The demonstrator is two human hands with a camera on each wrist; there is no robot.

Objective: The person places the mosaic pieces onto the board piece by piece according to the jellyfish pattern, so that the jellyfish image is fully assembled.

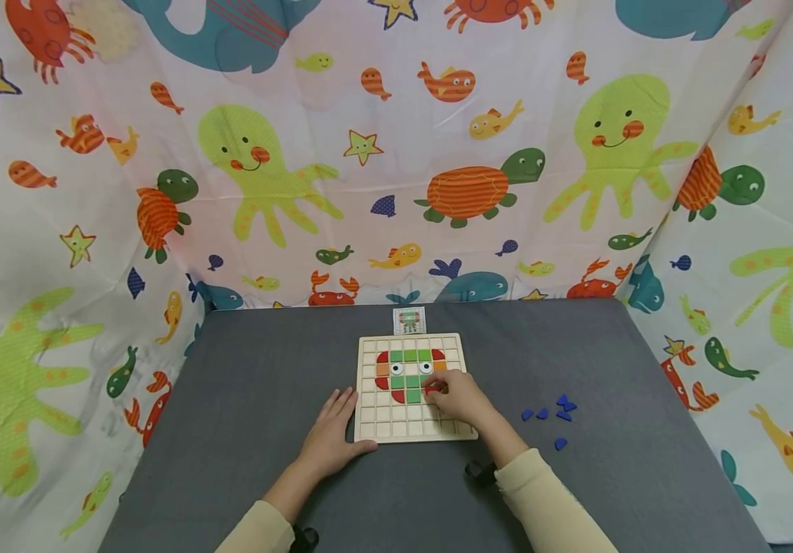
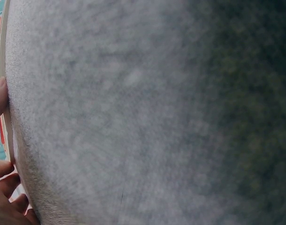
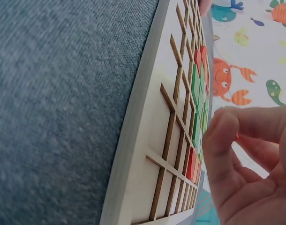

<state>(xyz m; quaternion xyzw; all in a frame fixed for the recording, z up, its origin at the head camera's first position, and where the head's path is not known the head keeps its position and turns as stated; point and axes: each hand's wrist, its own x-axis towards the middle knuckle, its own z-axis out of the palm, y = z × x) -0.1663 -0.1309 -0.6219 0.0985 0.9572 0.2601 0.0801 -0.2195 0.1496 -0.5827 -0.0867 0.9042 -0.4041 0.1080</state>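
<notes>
A light wooden grid board (image 1: 406,432) lies on the grey table, holding red, green, orange and white eye-patterned tiles. Along its left edge rest the spread fingers of my left hand (image 1: 330,439), while the thumb touches the lower edge. In the left wrist view, parts of the left hand (image 2: 7,206) show at the board's side. My right hand (image 1: 464,399) is over the board's right half and pinches a small red tile (image 1: 431,389) low in the tile pattern. From the right wrist, the right hand's (image 3: 255,164) fingers hide nearly all of that tile.
A small picture card (image 1: 409,321) stands behind the board's far edge. Several dark blue pieces (image 1: 564,415) lie scattered on the table (image 1: 258,369) to the right. A sea-animal printed curtain (image 1: 383,215) encloses the back and sides.
</notes>
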